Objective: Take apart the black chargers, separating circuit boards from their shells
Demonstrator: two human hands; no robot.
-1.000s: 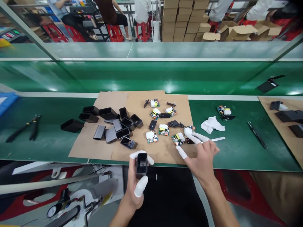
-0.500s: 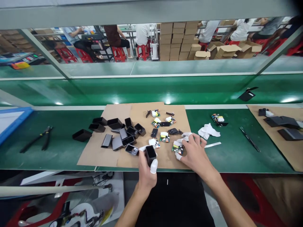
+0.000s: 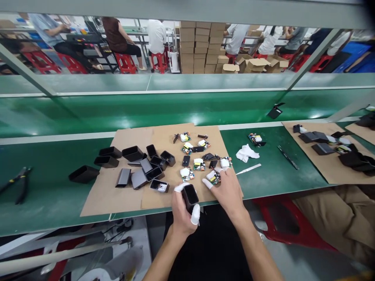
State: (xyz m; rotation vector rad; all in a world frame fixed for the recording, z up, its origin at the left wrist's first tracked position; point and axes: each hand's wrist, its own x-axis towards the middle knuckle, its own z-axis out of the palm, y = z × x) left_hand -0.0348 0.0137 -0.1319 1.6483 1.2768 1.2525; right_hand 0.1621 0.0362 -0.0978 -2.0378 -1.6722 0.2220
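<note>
My left hand (image 3: 181,210), with white finger cots, is wrapped round a hollow black plastic case (image 3: 191,194) at the front edge of the cardboard, its open end facing up. To its right, my right hand (image 3: 227,188) has its white-tipped fingers closed about a small circuit board (image 3: 215,178), low over the cardboard. Just left of that lies another circuit board (image 3: 186,174), and a board with a yellow part (image 3: 199,164) sits behind. Several dark cases (image 3: 138,178) are heaped to the left, beside a case with a silvery inside (image 3: 159,185).
Brown cardboard (image 3: 102,199) covers part of the green bench (image 3: 52,207). Pliers (image 3: 22,183) lie at far left. On the right are a white cloth (image 3: 247,153), a white strip (image 3: 249,168) and a black pen-like tool (image 3: 288,157). People sit beyond the bench near stacked cartons (image 3: 202,48).
The view has swung to the right. My right hand has come closer to my left, with the circuit board between its fingers. The left still grips the black case.
</note>
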